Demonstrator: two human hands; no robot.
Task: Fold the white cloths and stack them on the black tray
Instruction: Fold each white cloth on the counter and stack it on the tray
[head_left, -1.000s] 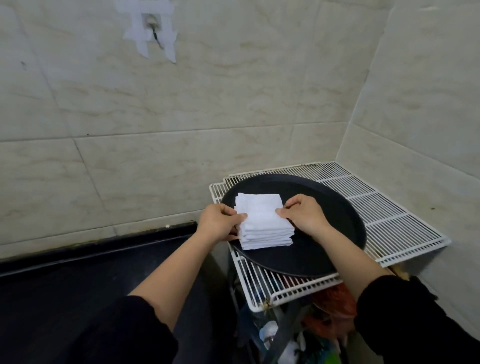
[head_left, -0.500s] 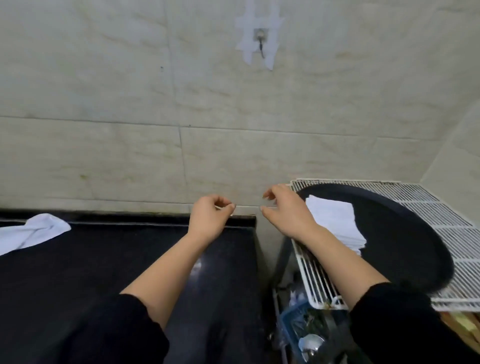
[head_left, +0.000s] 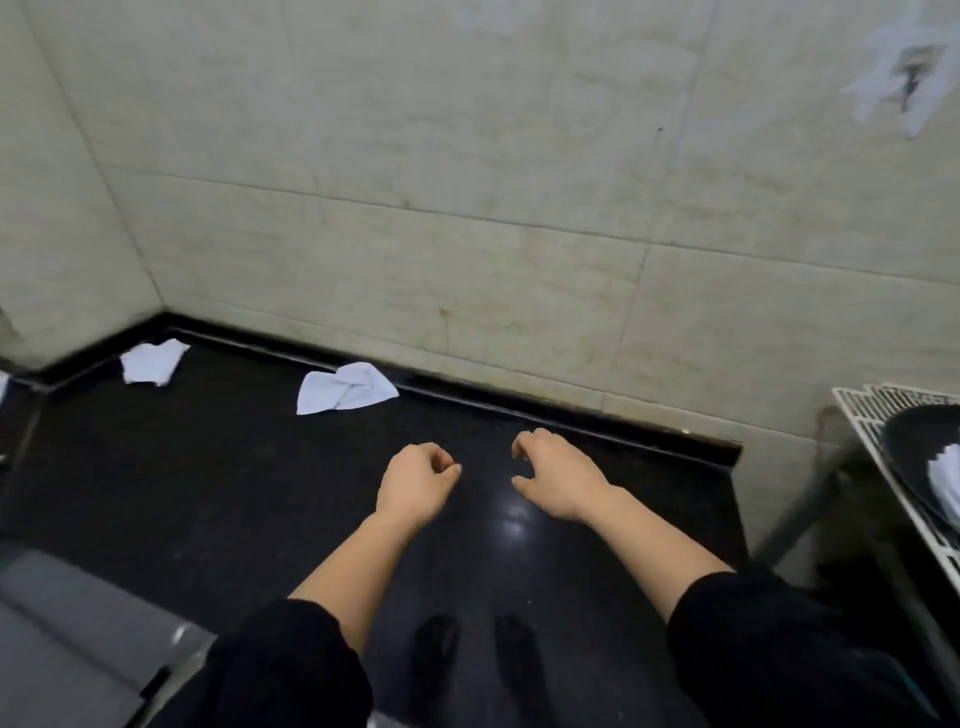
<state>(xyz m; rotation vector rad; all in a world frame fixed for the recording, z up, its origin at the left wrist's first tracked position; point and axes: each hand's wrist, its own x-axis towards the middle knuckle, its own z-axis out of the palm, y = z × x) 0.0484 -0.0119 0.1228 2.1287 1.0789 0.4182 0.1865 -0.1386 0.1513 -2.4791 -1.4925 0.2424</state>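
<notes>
Two unfolded white cloths lie on the black counter by the wall: one crumpled cloth near the middle, another cloth in the far left corner. My left hand and my right hand hover side by side over the counter, nearer me than the cloths, fingers loosely curled and holding nothing. At the right edge, the black tray rests on a white wire rack, with the folded cloth stack only partly in view.
A tiled wall runs behind the counter and meets a side wall at the left corner. A grey surface sits at the lower left. A gap separates the counter's right end from the wire rack.
My hands have left the folded stack on the tray and swung left over the black counter. The view turned left, bringing the two loose cloths into sight.
</notes>
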